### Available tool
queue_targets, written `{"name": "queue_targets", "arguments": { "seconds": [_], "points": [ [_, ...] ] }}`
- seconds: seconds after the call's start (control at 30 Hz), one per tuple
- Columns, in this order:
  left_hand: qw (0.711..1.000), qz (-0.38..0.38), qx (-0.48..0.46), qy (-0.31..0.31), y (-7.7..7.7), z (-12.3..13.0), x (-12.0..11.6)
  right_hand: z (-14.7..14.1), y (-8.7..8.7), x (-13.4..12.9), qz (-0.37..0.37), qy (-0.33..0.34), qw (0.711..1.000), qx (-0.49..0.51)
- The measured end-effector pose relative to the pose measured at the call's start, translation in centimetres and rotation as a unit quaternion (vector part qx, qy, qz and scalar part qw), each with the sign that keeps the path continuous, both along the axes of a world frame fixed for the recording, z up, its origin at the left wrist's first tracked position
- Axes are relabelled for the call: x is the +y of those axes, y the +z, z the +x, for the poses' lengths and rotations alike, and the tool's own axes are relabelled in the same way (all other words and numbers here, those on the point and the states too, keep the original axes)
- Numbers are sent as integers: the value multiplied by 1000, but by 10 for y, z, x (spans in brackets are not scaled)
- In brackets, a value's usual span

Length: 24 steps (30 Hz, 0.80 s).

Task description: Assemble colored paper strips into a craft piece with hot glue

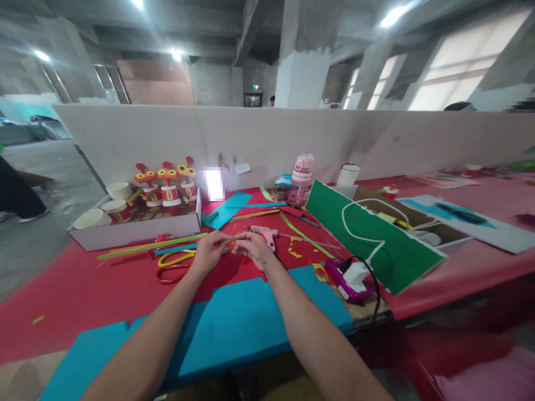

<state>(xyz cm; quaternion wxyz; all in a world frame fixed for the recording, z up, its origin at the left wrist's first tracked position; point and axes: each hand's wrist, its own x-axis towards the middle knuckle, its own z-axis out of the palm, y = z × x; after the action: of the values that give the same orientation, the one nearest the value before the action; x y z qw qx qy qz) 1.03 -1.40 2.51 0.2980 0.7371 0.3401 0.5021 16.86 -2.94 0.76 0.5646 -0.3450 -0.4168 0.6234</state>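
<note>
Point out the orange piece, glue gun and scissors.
Orange piece (232, 241): head view, its exposed part.
Glue gun (268, 234): head view, its pink body.
Scissors (171, 267): head view, the red handle.

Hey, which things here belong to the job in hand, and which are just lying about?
Probably job:
small orange piece, held by left hand and right hand
pink glue gun
scissors with yellow and red handles

Probably lying about:
tall pink bottle
green rectangular panel

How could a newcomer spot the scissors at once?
On the red tabletop, find the blue sheet along the near edge. Just beyond it, left of the left hand, lie the scissors: two big handle loops, one yellow, one red, unlike the straight strips behind them.
</note>
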Motion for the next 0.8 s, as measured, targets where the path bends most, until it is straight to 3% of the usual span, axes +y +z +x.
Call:
{"name": "queue_targets", "arguments": {
  "seconds": [0.2,0.47,0.63,0.8],
  "points": [
    [996,63,67,-11,-2,-1,0,1,0,0,-6,3,1000,12],
    [961,178,209,-23,-4,-5,2,3,1,0,-20,10,999,40],
    [953,193,233,-35,0,-4,-2,4,3,0,-31,24,998,52],
    [962,176,203,-43,-1,-3,-3,3,3,0,-38,22,997,64]
  ]
}}
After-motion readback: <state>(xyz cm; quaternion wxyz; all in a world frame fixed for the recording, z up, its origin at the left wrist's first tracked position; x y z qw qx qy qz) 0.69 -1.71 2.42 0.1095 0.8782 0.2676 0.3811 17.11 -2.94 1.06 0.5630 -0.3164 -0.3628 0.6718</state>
